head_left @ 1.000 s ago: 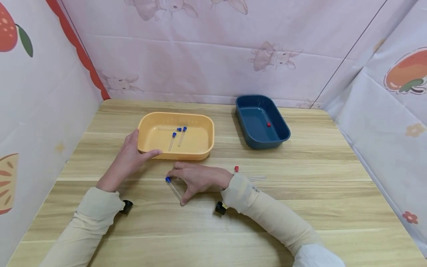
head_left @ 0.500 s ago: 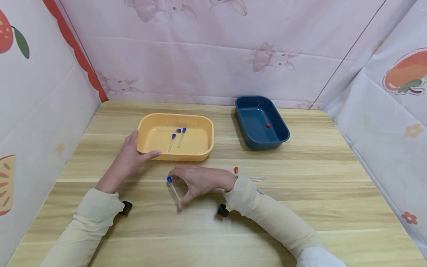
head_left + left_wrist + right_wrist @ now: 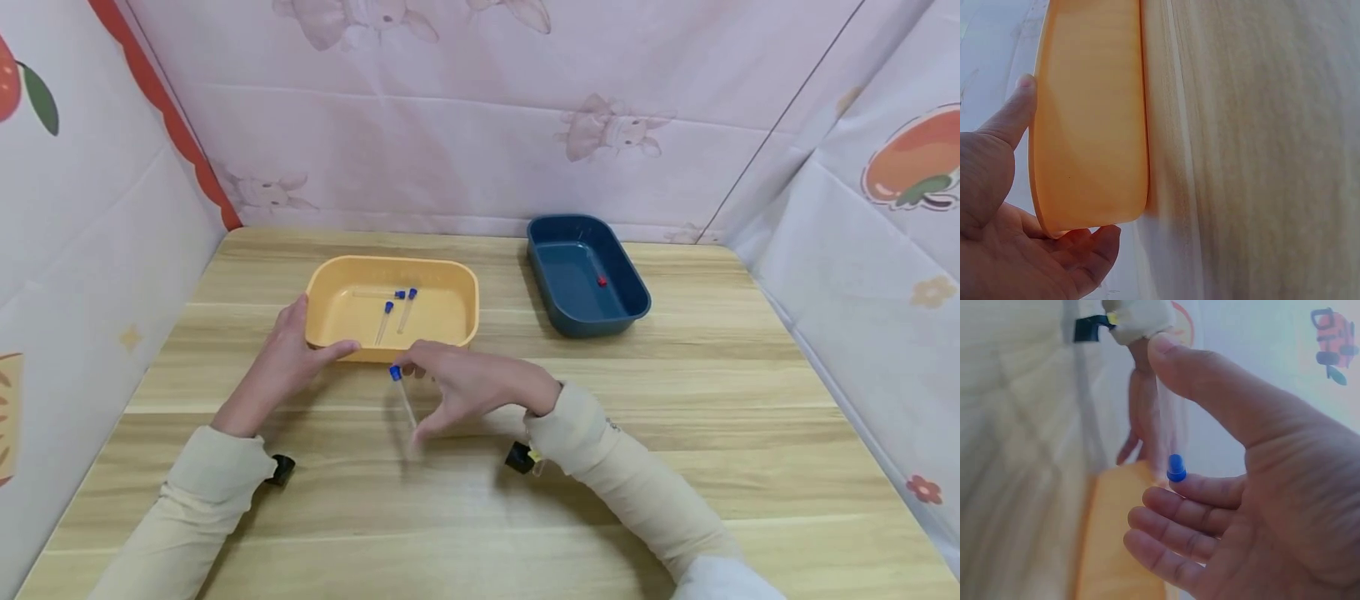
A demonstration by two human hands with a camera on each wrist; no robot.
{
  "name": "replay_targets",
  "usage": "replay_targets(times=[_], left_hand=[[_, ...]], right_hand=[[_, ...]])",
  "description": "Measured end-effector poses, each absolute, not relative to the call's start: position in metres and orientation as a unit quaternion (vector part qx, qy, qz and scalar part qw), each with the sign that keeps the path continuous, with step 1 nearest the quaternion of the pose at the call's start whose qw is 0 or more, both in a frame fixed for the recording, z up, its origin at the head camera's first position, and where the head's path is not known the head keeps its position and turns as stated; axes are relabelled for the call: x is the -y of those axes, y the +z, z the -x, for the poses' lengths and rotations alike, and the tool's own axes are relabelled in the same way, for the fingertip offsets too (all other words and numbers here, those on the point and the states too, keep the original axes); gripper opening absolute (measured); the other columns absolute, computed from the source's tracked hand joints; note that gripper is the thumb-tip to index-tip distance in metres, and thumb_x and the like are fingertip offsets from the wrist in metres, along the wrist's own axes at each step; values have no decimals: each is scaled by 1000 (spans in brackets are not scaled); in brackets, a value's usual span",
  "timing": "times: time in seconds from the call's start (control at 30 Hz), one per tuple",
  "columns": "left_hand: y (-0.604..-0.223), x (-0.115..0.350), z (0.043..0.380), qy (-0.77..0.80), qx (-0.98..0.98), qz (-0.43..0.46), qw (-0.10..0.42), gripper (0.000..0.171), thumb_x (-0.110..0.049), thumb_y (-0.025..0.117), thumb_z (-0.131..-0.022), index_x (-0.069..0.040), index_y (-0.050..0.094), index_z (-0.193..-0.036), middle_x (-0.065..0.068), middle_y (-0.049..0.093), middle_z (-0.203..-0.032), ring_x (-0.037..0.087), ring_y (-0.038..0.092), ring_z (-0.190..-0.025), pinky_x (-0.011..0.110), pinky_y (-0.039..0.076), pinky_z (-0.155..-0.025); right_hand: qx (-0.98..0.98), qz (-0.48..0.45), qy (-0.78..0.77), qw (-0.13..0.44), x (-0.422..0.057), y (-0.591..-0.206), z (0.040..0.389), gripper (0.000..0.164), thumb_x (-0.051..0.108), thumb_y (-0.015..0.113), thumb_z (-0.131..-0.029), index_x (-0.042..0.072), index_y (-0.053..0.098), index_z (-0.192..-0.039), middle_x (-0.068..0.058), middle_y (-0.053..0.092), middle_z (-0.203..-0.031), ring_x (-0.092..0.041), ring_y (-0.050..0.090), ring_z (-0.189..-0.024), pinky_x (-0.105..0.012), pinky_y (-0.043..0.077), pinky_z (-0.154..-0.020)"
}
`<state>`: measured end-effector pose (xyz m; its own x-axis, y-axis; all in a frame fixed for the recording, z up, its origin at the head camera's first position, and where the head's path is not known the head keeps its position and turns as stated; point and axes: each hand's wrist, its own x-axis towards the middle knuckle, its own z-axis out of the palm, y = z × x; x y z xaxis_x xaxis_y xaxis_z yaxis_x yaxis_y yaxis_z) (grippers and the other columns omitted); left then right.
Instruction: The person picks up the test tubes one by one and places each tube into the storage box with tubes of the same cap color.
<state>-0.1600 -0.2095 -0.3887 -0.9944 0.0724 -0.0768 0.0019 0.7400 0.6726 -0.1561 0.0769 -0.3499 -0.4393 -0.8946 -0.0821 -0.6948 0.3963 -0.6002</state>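
My right hand (image 3: 480, 383) pinches a clear test tube (image 3: 406, 398) by its two ends, thumb at the bottom and index finger at the blue cap (image 3: 1176, 467). The tube is raised above the table, in front of the yellow bin (image 3: 393, 354). My left hand (image 3: 288, 346) holds the bin's near left corner, its thumb along the front rim. In the left wrist view, the fingers (image 3: 1094, 256) curl around the bin's end wall. Inside the bin lie three blue-capped test tubes (image 3: 384, 323).
A dark blue bin (image 3: 588, 327) stands at the back right, with a small red cap (image 3: 602, 282) in it. The wooden table (image 3: 712, 400) meets patterned cloth walls at the back and sides. My right forearm (image 3: 637, 483) hides part of the table.
My right hand has lifted the blue-capped test tube and moved it toward the yellow bin. The red-capped tube and clear glass on the table are now covered by my right arm.
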Motion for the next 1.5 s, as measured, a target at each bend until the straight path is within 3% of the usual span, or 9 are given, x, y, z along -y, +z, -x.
replay_targets(times=[0.27, 0.5, 0.9, 1.17, 1.5], left_hand=[[-390, 209, 160, 362, -931, -16, 36, 118, -47, 77, -93, 6, -3, -162, 40, 16, -159, 53, 32, -139, 67, 30, -112], [-391, 208, 159, 363, -931, -16, 40, 120, -50, 77, -91, 5, -3, -162, 39, 15, -160, 53, 30, -140, 68, 29, -113], [-389, 209, 158, 366, -930, -20, 32, 119, -51, 78, -90, 4, 1, -163, 38, 20, -158, 49, 36, -133, 66, 33, -110], [-388, 209, 159, 365, -930, -19, 36, 119, -50, 78, -91, 5, 0, -163, 39, 20, -158, 50, 35, -135, 67, 32, -111], [-387, 209, 157, 367, -930, -24, 26, 117, -50, 78, -90, 4, 4, -163, 38, 26, -155, 47, 38, -130, 65, 36, -108]], right_hand=[[-824, 467, -265, 180, -92, -332, 171, 85, 40, 89, -82, 0, 47, -143, -14, 56, -134, -27, 53, -123, -34, 48, -102], [-835, 448, -278, 158, -107, -314, 183, 83, 40, 88, -83, 2, 47, -144, -9, 56, -134, -20, 51, -120, -31, 49, -96], [-860, 390, -303, 129, -113, -298, 212, 82, 39, 88, -83, 1, 48, -144, -10, 57, -136, -22, 53, -122, -36, 49, -101], [-883, 353, -290, 106, -110, -298, 226, 85, 41, 87, -83, 0, 48, -146, -12, 58, -135, -24, 54, -121, -37, 51, -101], [-895, 333, -271, 118, -100, -311, 245, 87, 44, 87, -83, -2, 47, -146, -16, 56, -136, -31, 54, -125, -39, 47, -105]])
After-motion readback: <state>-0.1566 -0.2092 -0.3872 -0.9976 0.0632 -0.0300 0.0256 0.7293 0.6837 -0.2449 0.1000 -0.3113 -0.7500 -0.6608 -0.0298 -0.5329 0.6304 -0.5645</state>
